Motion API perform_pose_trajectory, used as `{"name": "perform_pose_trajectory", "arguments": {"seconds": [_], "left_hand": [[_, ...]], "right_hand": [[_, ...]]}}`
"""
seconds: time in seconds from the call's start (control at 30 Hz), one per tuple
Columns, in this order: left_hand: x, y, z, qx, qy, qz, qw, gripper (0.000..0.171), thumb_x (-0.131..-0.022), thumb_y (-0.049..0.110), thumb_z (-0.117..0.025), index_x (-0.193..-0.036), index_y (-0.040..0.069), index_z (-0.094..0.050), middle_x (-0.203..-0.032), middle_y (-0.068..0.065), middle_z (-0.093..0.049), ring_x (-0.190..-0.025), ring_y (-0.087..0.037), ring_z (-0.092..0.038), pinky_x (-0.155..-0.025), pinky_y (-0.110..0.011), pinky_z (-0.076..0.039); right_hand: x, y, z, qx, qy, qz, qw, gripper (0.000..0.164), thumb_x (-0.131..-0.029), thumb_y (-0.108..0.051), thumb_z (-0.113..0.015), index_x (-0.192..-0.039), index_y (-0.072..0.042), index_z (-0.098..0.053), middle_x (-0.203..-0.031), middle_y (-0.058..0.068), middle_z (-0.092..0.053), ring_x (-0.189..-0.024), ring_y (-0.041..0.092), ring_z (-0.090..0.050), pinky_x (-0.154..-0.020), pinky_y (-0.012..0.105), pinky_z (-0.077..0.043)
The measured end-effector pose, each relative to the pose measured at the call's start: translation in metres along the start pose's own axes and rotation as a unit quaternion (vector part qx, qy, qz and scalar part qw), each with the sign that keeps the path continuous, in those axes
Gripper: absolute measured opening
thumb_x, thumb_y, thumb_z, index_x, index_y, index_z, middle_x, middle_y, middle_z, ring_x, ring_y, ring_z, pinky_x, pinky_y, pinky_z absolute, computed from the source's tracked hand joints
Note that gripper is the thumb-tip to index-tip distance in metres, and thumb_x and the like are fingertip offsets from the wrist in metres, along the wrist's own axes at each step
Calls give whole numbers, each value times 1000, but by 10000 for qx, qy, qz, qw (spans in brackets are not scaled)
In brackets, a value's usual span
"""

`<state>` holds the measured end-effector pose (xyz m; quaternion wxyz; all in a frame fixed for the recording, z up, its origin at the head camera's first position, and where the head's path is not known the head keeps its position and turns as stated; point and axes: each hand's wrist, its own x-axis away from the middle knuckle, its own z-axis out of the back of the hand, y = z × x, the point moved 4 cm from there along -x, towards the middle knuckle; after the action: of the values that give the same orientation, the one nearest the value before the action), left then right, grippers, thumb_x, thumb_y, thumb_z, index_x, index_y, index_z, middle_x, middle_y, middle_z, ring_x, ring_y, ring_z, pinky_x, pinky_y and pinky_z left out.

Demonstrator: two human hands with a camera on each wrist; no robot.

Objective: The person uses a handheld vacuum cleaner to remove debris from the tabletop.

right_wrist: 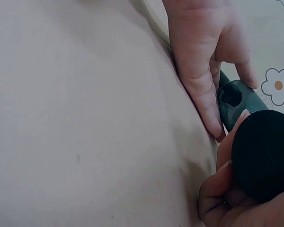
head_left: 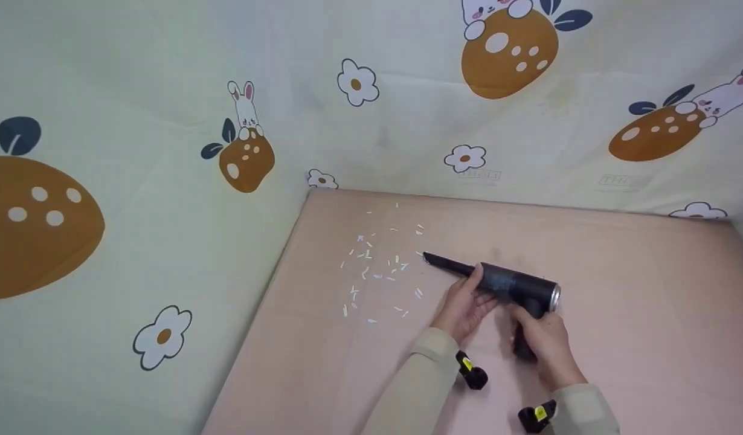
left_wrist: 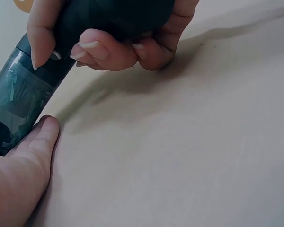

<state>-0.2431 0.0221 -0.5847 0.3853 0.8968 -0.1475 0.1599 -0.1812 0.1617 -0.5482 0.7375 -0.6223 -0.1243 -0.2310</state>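
Note:
A black handheld vacuum cleaner (head_left: pixel 531 287) lies across both hands in the head view, its narrow nozzle (head_left: pixel 447 264) pointing left. My left hand (head_left: pixel 461 308) holds the front of the barrel, thumb against its side and fingers underneath. Around the handle, my right hand (head_left: pixel 550 344) is curled. The left wrist view shows scraps inside the see-through dust cup (left_wrist: pixel 19 90). In the right wrist view the round end of the handle (right_wrist: pixel 265 156) hides part of the right hand (right_wrist: pixel 227 203). Small pale scraps (head_left: pixel 368 254) are scattered left of the nozzle tip.
The pinkish tabletop (head_left: pixel 311 362) meets a patterned cloth wall (head_left: pixel 408 127) at the back and another on the left. Each wrist wears a black strap mount with a yellow mark, such as the left mount (head_left: pixel 473 373).

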Motion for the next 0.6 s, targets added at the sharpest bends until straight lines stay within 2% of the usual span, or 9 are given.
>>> {"name": "perform_pose_trajectory", "arguments": {"seconds": [0.3, 0.6], "left_hand": [[2, 0, 2, 212, -7, 79, 9997, 54, -98, 34, -68, -131, -6, -55, -119, -27, -69, -118, -41, -66, -100, -46, -57], [4, 1, 2, 314, -125, 147, 9993, 57, -99, 35, -66, -135, -8, -53, -124, -29, -66, -123, -43, -62, -104, -48, -54]], "right_hand": [[0, 2, 4, 270, -113, -77, 9995, 41, -95, -39, -64, -106, -2, -52, -64, -2, -60, -57, 14, -60, -56, 28, -54], [4, 3, 1, 259, 56, 175, 9995, 39, -96, -36, -65, -103, 0, -52, -58, 0, -61, -51, 15, -61, -52, 29, -56]]}}
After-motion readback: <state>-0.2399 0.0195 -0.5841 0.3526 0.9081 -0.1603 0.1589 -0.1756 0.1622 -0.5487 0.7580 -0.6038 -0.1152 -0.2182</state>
